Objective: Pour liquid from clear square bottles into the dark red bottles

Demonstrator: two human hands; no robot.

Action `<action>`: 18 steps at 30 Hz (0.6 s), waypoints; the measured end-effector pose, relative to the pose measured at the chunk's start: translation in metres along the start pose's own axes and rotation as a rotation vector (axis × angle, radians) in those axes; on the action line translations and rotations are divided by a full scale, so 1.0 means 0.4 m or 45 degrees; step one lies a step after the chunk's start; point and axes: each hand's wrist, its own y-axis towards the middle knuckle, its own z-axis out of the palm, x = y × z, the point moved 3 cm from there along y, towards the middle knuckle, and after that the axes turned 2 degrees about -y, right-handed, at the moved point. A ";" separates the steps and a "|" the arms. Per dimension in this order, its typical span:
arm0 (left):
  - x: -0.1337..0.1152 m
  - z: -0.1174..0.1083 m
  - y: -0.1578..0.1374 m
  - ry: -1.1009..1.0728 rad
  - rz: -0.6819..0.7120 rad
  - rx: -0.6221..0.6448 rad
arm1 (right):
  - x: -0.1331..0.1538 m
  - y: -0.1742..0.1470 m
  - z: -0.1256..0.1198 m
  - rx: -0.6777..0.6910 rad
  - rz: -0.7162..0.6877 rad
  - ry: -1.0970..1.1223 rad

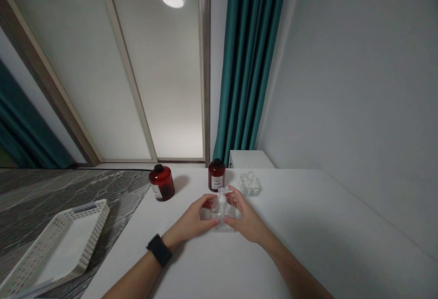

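Observation:
Between my two hands is a clear, squarish bottle with a pump-like top (pixel 221 204), on or just above the white table. My left hand (pixel 201 217), with a dark watch on the wrist, grips its left side with thumb and fingers. From the other side my right hand (pixel 242 212) holds it, fingers near the top and thumb on the front. Just behind stands a dark red bottle (pixel 216 177) with a black cap and white label. A second clear, squarish bottle (pixel 250 185) lies beyond my right hand.
Another red bottle (pixel 162 183) with a black cap stands near the left edge of the white table (pixel 267 267). Lower left, a white perforated basket (pixel 82 249) sits beside the table over grey patterned flooring. A white cabinet (pixel 251 158) and teal curtain (pixel 249 71) are behind.

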 end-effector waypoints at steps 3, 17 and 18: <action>-0.001 0.002 0.003 -0.113 0.016 -0.029 | 0.008 0.001 0.006 -0.041 0.008 0.026; -0.039 0.001 -0.007 0.329 0.070 -0.574 | 0.019 -0.021 0.049 -0.178 -0.279 -0.640; -0.034 0.005 -0.007 0.324 0.035 -0.589 | 0.019 -0.023 0.051 -0.178 -0.306 -0.674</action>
